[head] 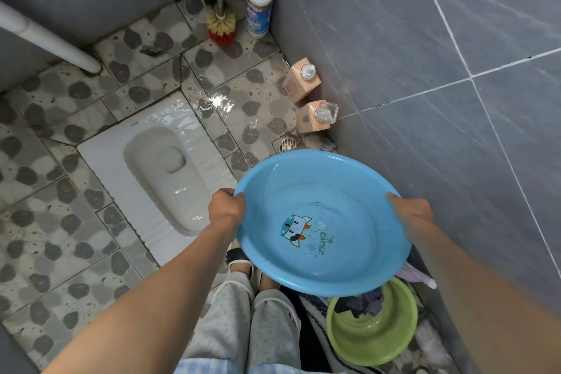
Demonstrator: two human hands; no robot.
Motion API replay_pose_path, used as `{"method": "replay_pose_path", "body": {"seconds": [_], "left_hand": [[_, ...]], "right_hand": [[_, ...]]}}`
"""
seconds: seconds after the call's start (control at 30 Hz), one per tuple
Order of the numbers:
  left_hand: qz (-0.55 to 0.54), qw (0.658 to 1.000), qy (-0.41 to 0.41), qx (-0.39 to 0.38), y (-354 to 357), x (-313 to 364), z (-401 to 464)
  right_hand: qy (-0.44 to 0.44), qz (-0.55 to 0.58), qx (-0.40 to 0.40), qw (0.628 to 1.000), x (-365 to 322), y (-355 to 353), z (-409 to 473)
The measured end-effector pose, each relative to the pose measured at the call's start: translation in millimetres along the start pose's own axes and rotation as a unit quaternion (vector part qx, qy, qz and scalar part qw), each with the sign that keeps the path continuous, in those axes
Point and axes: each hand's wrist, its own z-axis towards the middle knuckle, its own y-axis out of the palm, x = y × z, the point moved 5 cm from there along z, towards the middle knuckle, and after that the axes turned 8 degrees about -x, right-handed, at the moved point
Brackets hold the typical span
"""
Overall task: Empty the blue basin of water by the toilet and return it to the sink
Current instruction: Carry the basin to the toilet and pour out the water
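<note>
Wet pebble-tile floor (91, 222), squat toilet (158, 173) at left. Left hand (226, 206) and right hand (409, 212) each clasp opposite rims of the blue basin (321, 222), keeping it steady, apparently near-empty, right of the toilet.

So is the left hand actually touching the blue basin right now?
Touching. The head view shows the left hand with fingers curled over the rim of the blue basin, gripping it with no gap visible.
</note>
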Motion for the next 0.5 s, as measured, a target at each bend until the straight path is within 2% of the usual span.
{"method": "replay_pose_path", "body": {"seconds": [0.27,0.5], "left_hand": [[0.010,1.000,0.009,0.004,-4,16,6],[0.034,0.998,0.006,-0.046,-4,33,11]], "right_hand": [[-0.003,-0.009,-0.023,1.000,-15,0,3],[-0.017,-0.008,-0.024,1.000,-29,-4,12]]}}
